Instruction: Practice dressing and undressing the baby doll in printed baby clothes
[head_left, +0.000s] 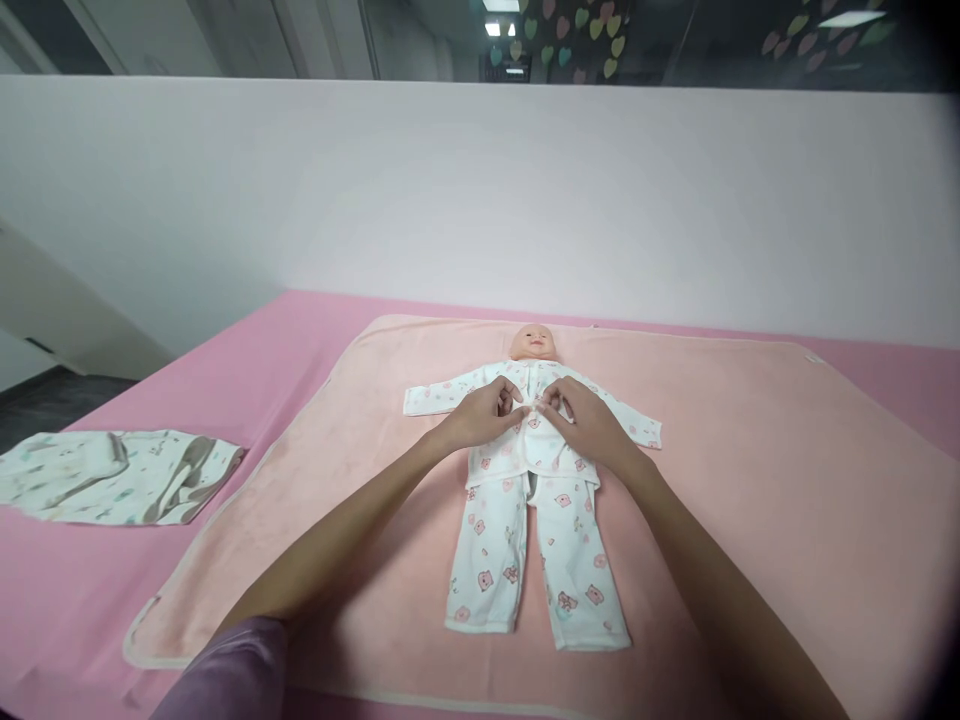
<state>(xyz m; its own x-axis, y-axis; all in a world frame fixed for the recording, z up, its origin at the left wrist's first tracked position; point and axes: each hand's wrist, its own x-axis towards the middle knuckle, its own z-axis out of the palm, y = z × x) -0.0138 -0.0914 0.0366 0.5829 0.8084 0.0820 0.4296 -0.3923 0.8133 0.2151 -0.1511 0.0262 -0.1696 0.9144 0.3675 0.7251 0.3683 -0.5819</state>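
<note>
A baby doll [533, 343] lies on its back, head at the far end, dressed in a white printed top [499, 462] and matching trousers [487, 565]. The top's sleeves stretch out to both sides. My left hand [484, 412] and my right hand [581, 415] meet over the chest at the middle of the top's front. Thumb and fingers of each hand pinch the front edges of the top there. Any fastener between the fingertips is too small to make out. Below the hands, the top's lower front hangs over the waist of the trousers.
Under the doll is a peach blanket [360, 520] with a pale border, spread on a pink surface [247, 350]. A folded white printed cloth with brown trim [142, 480] lies at the left. A white wall [480, 200] stands behind, with glass above it.
</note>
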